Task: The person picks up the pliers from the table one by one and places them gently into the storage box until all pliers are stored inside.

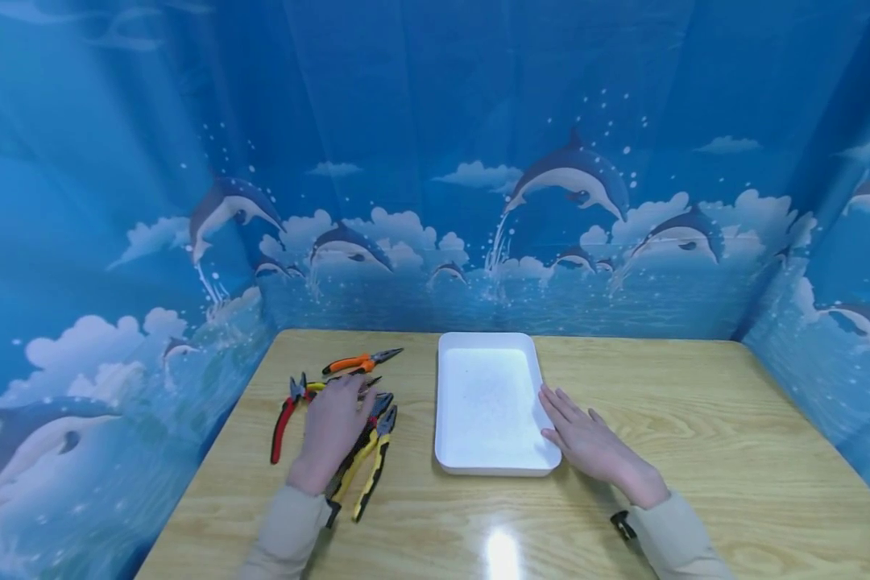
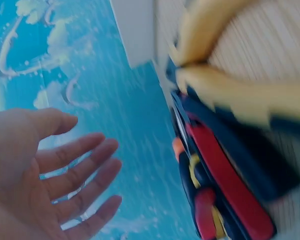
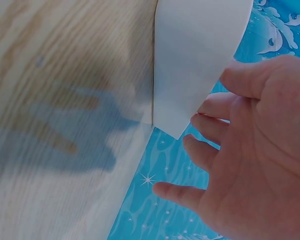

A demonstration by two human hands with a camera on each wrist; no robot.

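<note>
My left hand (image 1: 336, 423) hovers over a group of pliers on the left of the table; in the left wrist view its fingers are spread and loosely bent, nothing between them. Just right of it lie yellow-and-black pliers (image 1: 387, 420), with red-and-black pliers (image 2: 230, 175) close by and partly covered. Left of the hand are red-handled cutters (image 1: 283, 423); beyond it, orange-handled long-nose pliers (image 1: 354, 363). A yellow-handled tool is mostly hidden beneath the hand. My right hand (image 1: 587, 439) touches the right rim of a white tray (image 1: 444, 403) with extended fingertips.
The wooden table (image 1: 696, 427) reaches back to a blue curtain (image 1: 406, 121) printed with dolphins, which also hangs along both sides. The tray stands mid-table near the back edge, right of the pliers.
</note>
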